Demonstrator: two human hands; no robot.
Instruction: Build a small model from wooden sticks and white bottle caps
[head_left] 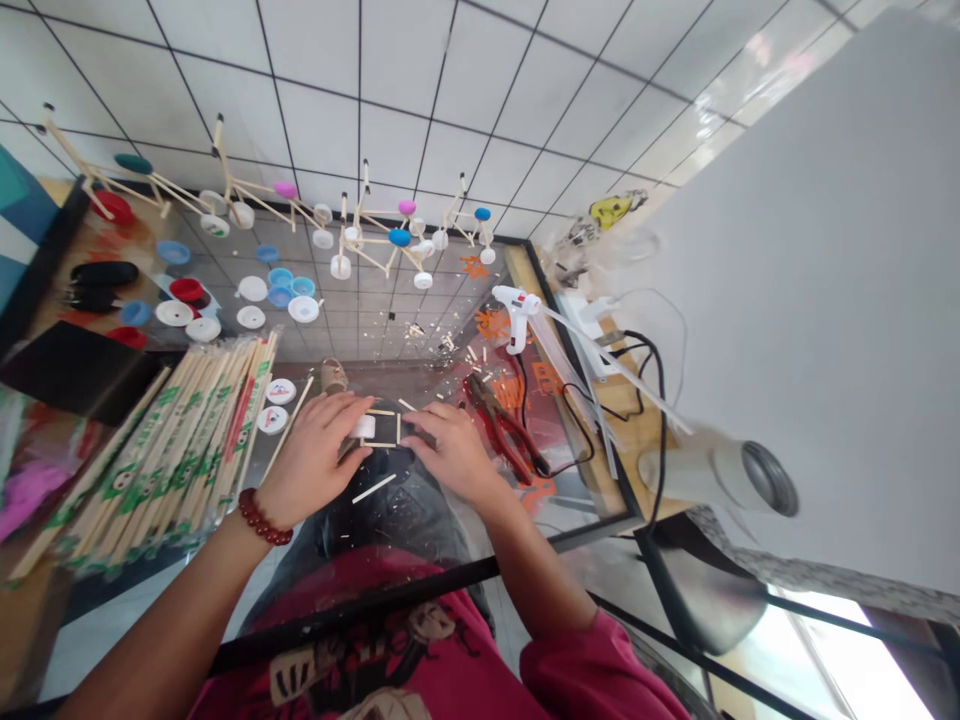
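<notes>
Low on the glass tabletop, a small rectangular frame of wooden sticks (386, 443) lies between my hands. A white bottle cap (365, 427) stands on edge at the frame's left end. My left hand (315, 455) is closed around that end, thumb and fingers on opposite sides of the cap. At the other end, my right hand (454, 455) pinches the crosspiece, its fingertips partly hiding it. A loose piece of stick (373, 488) lies just below the frame.
Wrapped chopsticks (165, 450) lie left, bottle caps (280, 297) beyond them. Stick-and-cap models (390, 240) line the far edge. On the right are red-handled pliers (506, 425), a white glue gun (517, 312) with a black cord, and a pale cylinder (705, 475). Stick scraps (448, 345) litter the glass.
</notes>
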